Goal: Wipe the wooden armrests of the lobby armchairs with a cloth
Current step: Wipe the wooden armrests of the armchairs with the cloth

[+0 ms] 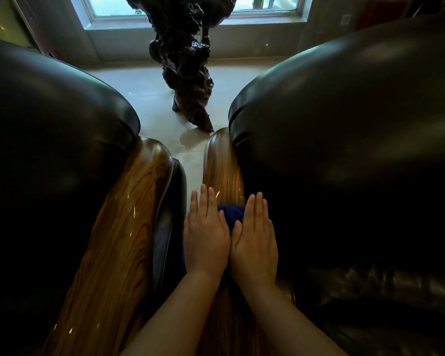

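Two dark leather armchairs stand side by side, each with a glossy brown wooden armrest. My left hand (pixel 205 235) and my right hand (pixel 254 240) lie flat, fingers together, side by side on the right chair's wooden armrest (pixel 221 165). Both press down on a dark blue cloth (pixel 231 214), which shows between the hands and is mostly hidden under the palms. The left chair's wooden armrest (pixel 121 227) runs alongside, with nothing on it.
A narrow strip of pale tiled floor (pixel 149 98) separates the chairs. A dark gnarled root sculpture (pixel 188 73) stands on the floor just beyond the armrests, before a window (pixel 165 11). The padded chair backs (pixel 344 111) rise on either side.
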